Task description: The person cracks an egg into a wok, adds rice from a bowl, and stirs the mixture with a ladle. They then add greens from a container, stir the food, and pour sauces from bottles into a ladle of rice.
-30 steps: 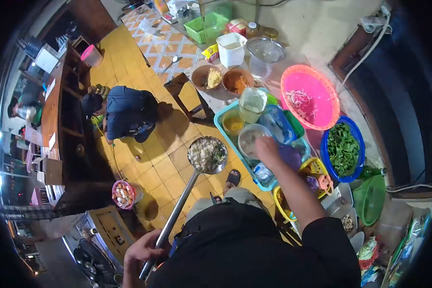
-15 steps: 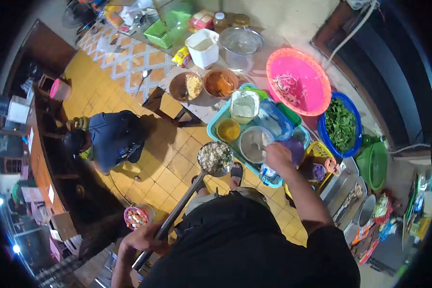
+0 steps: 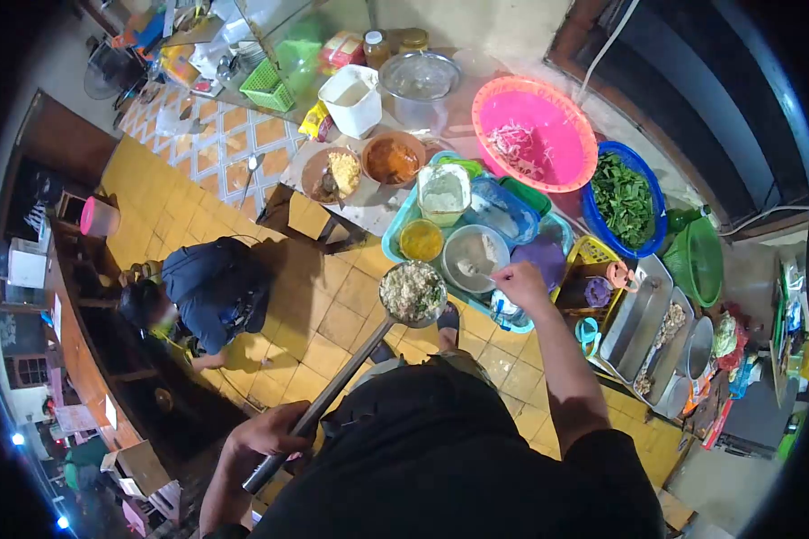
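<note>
My left hand [image 3: 270, 431] is closed around the long handle of a metal ladle [image 3: 337, 386]. In the ladle's round bowl lies a pale, rice-like mix [image 3: 412, 289] with green bits. My right hand [image 3: 521, 286] pinches a thin spoon [image 3: 485, 275], whose end dips into a round tub [image 3: 457, 254] of whitish powder. Beside that tub, a small bowl of yellow stuff [image 3: 422, 240] and a square tub of white powder [image 3: 443, 193] stand in a light-blue tray [image 3: 394, 241]. The ladle's bowl hangs just off the tray's near corner.
A pink basin [image 3: 535, 112], a blue basin of green leaves [image 3: 622, 202] and a yellow basket [image 3: 593, 260] stand on the right. Two brown bowls [image 3: 392, 159] sit behind the tray. A person in dark clothes [image 3: 211, 283] crouches on the yellow tiled floor at left.
The view has shifted, so the tray and basins appear further left and slightly higher. My hands keep their holds on ladle and spoon. The crouching person's arm now shows reaching toward the floor.
</note>
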Tool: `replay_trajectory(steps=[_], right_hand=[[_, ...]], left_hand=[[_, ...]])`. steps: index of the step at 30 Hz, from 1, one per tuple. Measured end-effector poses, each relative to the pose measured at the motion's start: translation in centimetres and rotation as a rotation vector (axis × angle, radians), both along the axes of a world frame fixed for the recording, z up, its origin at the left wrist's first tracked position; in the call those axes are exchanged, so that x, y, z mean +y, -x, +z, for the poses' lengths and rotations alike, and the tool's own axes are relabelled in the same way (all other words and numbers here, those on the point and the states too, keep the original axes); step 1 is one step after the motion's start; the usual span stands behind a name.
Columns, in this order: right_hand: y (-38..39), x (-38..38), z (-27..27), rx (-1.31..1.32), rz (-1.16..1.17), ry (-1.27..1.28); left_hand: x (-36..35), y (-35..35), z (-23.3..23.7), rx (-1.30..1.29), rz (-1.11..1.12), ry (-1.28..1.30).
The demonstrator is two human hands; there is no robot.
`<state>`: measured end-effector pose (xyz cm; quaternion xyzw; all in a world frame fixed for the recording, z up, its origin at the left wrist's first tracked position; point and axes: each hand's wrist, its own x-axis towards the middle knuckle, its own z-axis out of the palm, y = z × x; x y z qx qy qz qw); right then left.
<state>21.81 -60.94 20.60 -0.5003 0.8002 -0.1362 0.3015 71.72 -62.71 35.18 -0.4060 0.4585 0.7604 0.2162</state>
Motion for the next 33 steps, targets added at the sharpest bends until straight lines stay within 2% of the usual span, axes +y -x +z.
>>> replay_trajectory(steps=[3,6,8,10,11,12,14,16,18,19,22,24,25,27,28,30,33], right_hand=[[0.8,1.5,-0.7,0.023,-0.014,0.112],[-1.2,1.9,3.4,-0.095,-0.065,0.178],[-2.9,1.7,4.4,-0.128,-0.063,0.147],[-5.4,1.8,4.9,-0.018,0.076,0.376],[-6.4,2.0,5.9,0.071,0.158,0.400],[-6.4,2.0,5.6,0.069,0.159,0.399],[-5.7,1.6,4.3,0.292,0.075,0.343],[-4.0,0.5,2.5,0.290,0.073,0.275],[-2.7,-0.8,0.5,0.428,0.181,0.035],[-2.5,-1.4,-0.2,0.429,0.178,0.034],[-3.4,-2.9,-1.3,0.391,0.229,-0.045],[-4.1,-3.2,-1.4,0.284,0.214,-0.089],[-4.0,-3.0,-1.5,0.282,0.216,-0.088],[-3.3,-2.4,-1.6,0.115,0.151,-0.035],[-2.9,-2.0,-1.5,0.114,0.151,-0.036],[-1.9,-1.1,-0.7,0.019,0.026,-0.065],[-0.6,0.7,-0.4,-0.033,0.002,0.056]], left_hand=[[-0.7,1.5,1.2,-0.030,0.020,-0.013],[-0.6,0.4,-1.0,0.087,-0.015,0.057],[-0.7,0.4,-0.9,0.068,0.020,-0.002],[-0.6,0.5,-0.9,0.048,0.051,-0.063],[-0.6,0.6,-1.0,0.065,0.074,-0.075],[-0.5,0.7,-0.9,0.082,0.096,-0.087],[-0.4,1.1,-0.5,0.071,0.078,-0.061],[-0.3,1.5,0.2,0.061,0.054,-0.038],[-0.3,1.9,0.6,0.048,-0.119,0.206],[-0.2,2.0,0.6,0.049,-0.122,0.205],[0.5,1.3,0.4,0.010,-0.029,0.126],[1.1,0.3,-0.8,0.023,-0.140,0.245],[1.5,-0.3,-1.5,0.021,-0.138,0.245],[2.0,-0.9,-2.2,0.073,-0.118,0.259],[2.1,-0.9,-2.0,0.073,-0.118,0.258],[2.1,0.2,-0.4,0.027,0.022,0.100],[1.9,0.8,0.2,0.078,0.017,0.128]])
